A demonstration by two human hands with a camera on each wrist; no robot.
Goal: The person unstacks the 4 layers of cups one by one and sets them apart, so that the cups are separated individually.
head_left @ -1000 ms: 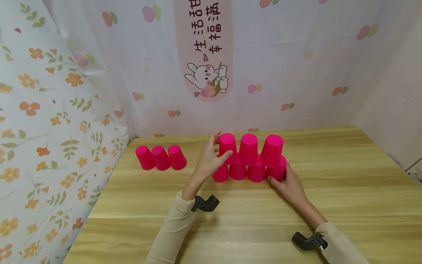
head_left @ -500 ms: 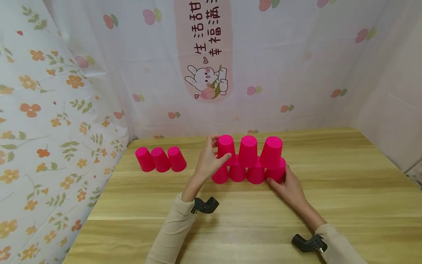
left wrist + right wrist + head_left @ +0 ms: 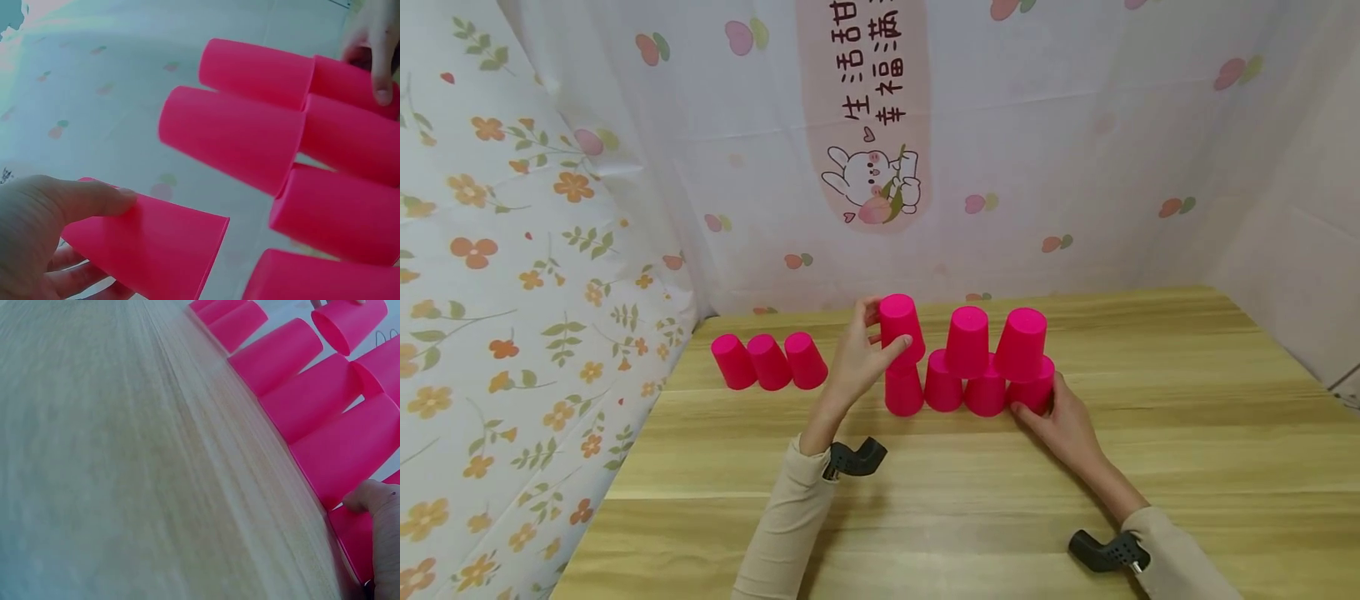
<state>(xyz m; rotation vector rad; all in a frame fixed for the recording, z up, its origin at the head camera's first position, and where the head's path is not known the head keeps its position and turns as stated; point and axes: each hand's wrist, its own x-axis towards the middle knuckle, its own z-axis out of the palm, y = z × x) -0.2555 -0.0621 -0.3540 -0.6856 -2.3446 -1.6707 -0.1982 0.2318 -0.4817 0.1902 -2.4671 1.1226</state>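
Note:
My left hand (image 3: 857,354) pinches an upside-down pink cup (image 3: 901,329) between thumb and fingers. In the left wrist view this cup (image 3: 156,244) is apart from the stack, and the right wrist view shows a gap under its rim. Below it stands the leftmost bottom-row cup (image 3: 904,392), one of several inverted pink cups in a row. Two more cups, a middle one (image 3: 967,342) and a right one (image 3: 1022,343), sit on top of that row. My right hand (image 3: 1066,421) grips the rightmost bottom cup (image 3: 1032,392), thumb in front, other fingers mostly hidden behind.
Three more inverted pink cups, the middle one (image 3: 769,363) among them, stand side by side at the table's left. The wood-grain table (image 3: 970,500) ends at a patterned curtain (image 3: 1060,158) behind. Black wrist mounts, such as the left one (image 3: 857,457), stick out from both sleeves.
My left hand has raised its cup off the upper row and carried it slightly left, opening a gap beside the middle upper cup. The right hand stays on its cup.

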